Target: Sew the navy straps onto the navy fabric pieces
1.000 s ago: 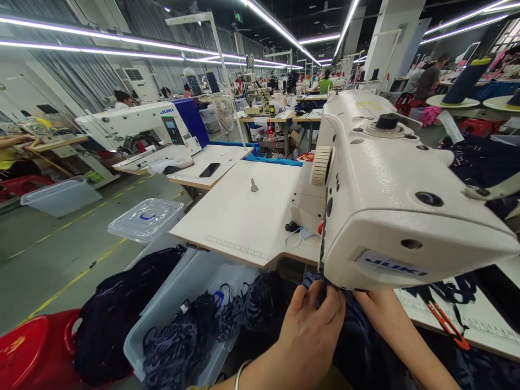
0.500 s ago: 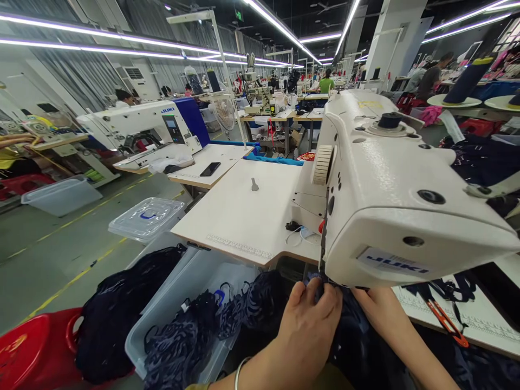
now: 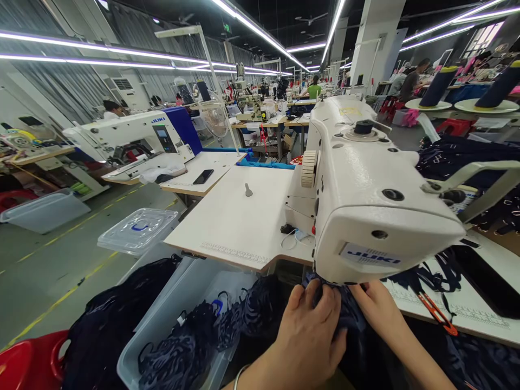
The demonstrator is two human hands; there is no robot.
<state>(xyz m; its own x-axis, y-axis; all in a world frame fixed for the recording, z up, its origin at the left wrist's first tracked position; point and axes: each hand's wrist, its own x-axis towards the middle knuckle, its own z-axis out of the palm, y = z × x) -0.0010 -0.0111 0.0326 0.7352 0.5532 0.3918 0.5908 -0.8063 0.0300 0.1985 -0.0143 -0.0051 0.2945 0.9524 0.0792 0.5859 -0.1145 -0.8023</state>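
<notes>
A white sewing machine fills the middle right, its head hanging over dark navy fabric. My left hand lies on that fabric just below the machine's front end, fingers curled and pressing it. My right hand holds the same fabric from the right, its fingertips hidden under the machine head. The needle area is out of sight behind the head.
A clear plastic bin with dark lace pieces stands at lower left, beside a red tub heaped with dark cloth. Orange thread snips and a black phone lie on the table at right. Other machines and workers fill the background.
The view has shifted slightly right and down. Both hands stay on the navy fabric under the machine head, nudged a little forward.
</notes>
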